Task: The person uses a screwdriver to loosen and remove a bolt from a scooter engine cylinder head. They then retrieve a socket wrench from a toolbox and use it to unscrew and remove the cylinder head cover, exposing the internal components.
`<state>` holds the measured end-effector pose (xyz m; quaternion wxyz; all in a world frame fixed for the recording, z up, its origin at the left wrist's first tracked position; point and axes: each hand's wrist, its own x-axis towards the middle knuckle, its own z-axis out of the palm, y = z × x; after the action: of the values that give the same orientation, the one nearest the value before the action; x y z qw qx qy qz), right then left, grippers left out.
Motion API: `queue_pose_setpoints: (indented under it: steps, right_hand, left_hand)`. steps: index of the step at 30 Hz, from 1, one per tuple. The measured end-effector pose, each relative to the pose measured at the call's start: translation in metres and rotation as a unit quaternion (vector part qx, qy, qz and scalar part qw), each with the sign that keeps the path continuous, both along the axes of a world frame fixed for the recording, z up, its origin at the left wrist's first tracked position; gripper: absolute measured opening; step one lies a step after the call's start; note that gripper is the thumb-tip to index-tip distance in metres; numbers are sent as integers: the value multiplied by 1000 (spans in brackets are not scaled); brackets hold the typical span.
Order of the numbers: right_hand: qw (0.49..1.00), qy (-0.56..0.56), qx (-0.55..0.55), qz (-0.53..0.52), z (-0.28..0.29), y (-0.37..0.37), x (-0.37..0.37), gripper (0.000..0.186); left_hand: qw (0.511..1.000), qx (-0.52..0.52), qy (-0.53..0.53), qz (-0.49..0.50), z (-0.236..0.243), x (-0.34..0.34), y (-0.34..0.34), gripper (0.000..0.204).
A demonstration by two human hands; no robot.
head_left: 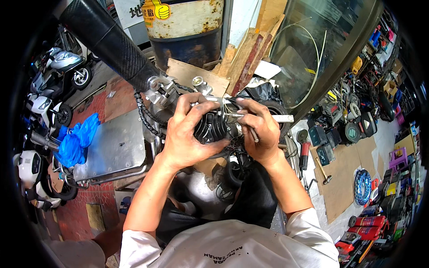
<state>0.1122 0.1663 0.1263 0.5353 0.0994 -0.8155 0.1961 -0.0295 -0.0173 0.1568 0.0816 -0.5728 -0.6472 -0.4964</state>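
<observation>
My left hand (187,134) curves around a black finned metal engine part (211,128), thumb along its near side and fingers over its far side. In my right hand (262,131) is a slim metal tool with a flat silver end (284,118) sticking out to the right. A thin metal tip (231,115) reaches left from these fingers to the finned part. A short metal rod (254,135) also shows below the right fingers; whether it belongs to the same tool I cannot tell. Both hands are close together over the machine, and my fingers hide much of the work.
A black exhaust canister (105,42) rises at the far left. Left of the machine lies a metal panel (111,154) with a blue plastic bag (80,138). Wood boards (250,58) lean before a rusty drum (185,44). At right are a hammer (325,172) and cluttered tools.
</observation>
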Motion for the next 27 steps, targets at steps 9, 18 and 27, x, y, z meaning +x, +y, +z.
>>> queue_pose_setpoints:
  steps: [9, 18, 27]
  right_hand:
    - [831, -211, -482, 179, 9, -31, 30, 68]
    - [656, -349, -597, 303, 25, -7, 31, 53]
    - [914, -359, -186, 16, 44, -5, 26, 21]
  left_hand:
    - [1000, 24, 4, -2, -4, -2, -3, 80]
    - [998, 53, 41, -15, -8, -6, -2, 77]
    - [997, 61, 48, -19, -8, -7, -8, 77]
